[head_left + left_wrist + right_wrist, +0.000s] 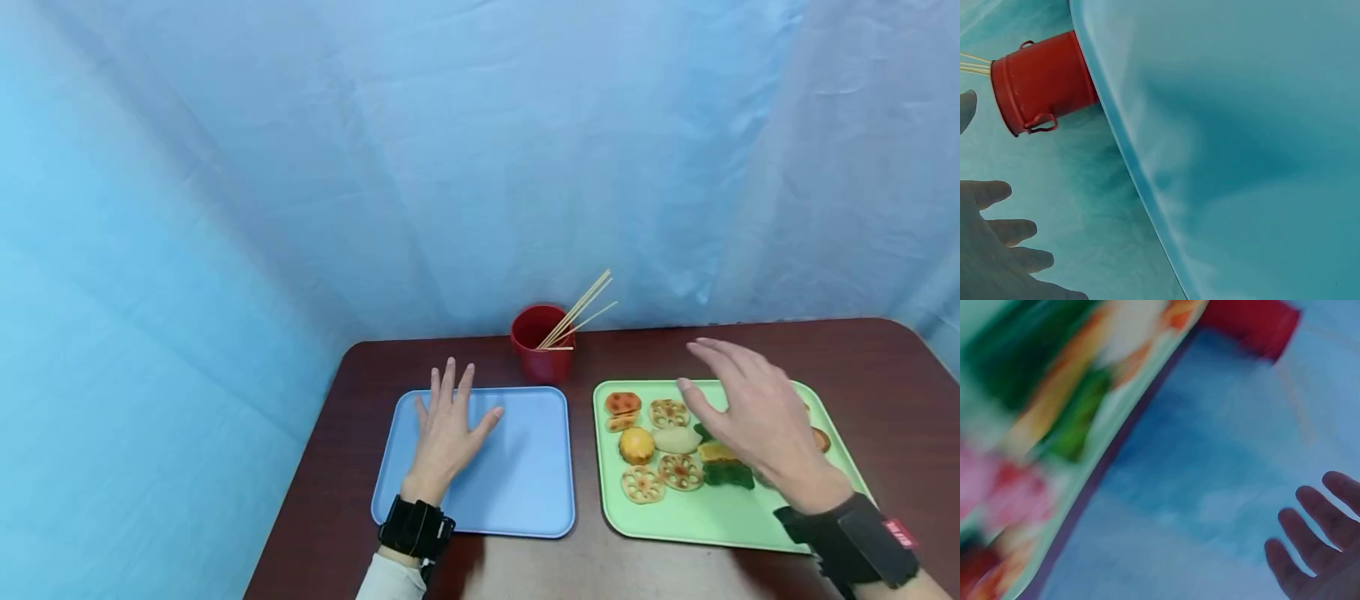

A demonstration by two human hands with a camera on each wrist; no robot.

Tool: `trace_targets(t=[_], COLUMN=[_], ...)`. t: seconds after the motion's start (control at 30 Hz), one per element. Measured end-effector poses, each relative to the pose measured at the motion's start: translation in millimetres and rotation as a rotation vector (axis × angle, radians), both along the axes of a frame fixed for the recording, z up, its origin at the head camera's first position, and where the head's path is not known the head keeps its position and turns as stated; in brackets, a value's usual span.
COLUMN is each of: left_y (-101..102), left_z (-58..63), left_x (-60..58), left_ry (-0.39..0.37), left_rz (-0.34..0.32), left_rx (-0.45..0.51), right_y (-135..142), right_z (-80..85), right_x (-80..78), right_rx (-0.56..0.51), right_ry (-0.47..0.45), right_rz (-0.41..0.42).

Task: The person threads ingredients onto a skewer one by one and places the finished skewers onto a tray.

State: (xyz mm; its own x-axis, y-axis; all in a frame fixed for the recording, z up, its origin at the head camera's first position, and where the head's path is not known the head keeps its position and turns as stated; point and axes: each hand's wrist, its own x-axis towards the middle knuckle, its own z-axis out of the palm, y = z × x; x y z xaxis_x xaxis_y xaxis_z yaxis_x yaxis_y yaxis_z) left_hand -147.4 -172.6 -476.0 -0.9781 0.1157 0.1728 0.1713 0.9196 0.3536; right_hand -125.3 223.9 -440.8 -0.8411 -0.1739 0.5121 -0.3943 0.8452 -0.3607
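Head view: left of and nearer than the red bucket (543, 367), left hand (442, 437), fingers spread, holding nothing, over blue tray (536, 483); tray likely light, stiff, take by rim. In bucket: thin sticks (576, 312) leaning right, probably light, snappable, pinch mid-shaft. Right of and nearer than bucket: green tray (675, 521), food pieces (637, 446) on it, likely light, maybe soft, pinch by sides; above it right hand (765, 421), fingers out, gripping nothing.
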Motion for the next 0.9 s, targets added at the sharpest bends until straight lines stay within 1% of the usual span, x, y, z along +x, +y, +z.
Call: trace_targets(t=[0.1, 0.17, 0.23, 0.3, 0.43, 0.57, 0.67, 0.77, 0.9], left_y=[5, 8, 11, 13, 16, 20, 24, 29, 33], left_z=[2.7, 4.4, 5.6, 6.2, 6.5, 7.0, 7.3, 6.9, 6.3], left_x=[2.6, 3.9, 4.5, 4.9, 6.3, 6.9, 5.4, 3.8, 2.9], left_ry=[0.019, 0.024, 0.029, 0.033, 0.038, 0.035, 0.030, 0.025, 0.028], left_rz=[-0.012, -0.018, -0.020, -0.020, -0.017, -0.025, -0.040, -0.050, -0.058], left_rx=[0.055, 0.086, 0.103, 0.118, 0.138, 0.157, 0.165, 0.172, 0.176], right_y=[-27, -43, -58, -71, -90, -99, -101, -102, -101], right_z=[9.8, 13.8, 16.0, 16.5, 12.3, 5.9, 3.6, 1.9, 1.0], right_x=[-3.9, -10.4, -18.3, -27.2, -44.3, -55.9, -60.5, -63.5, -63.2], right_rx=[-0.055, -0.076, -0.092, -0.101, -0.120, -0.160, -0.192, -0.209, -0.229], right_ry=[0.077, 0.116, 0.113, 0.081, 0.003, -0.031, -0.013, 0.028, 0.067], right_rz=[0.079, 0.128, 0.160, 0.177, 0.174, 0.163, 0.156, 0.155, 0.148])
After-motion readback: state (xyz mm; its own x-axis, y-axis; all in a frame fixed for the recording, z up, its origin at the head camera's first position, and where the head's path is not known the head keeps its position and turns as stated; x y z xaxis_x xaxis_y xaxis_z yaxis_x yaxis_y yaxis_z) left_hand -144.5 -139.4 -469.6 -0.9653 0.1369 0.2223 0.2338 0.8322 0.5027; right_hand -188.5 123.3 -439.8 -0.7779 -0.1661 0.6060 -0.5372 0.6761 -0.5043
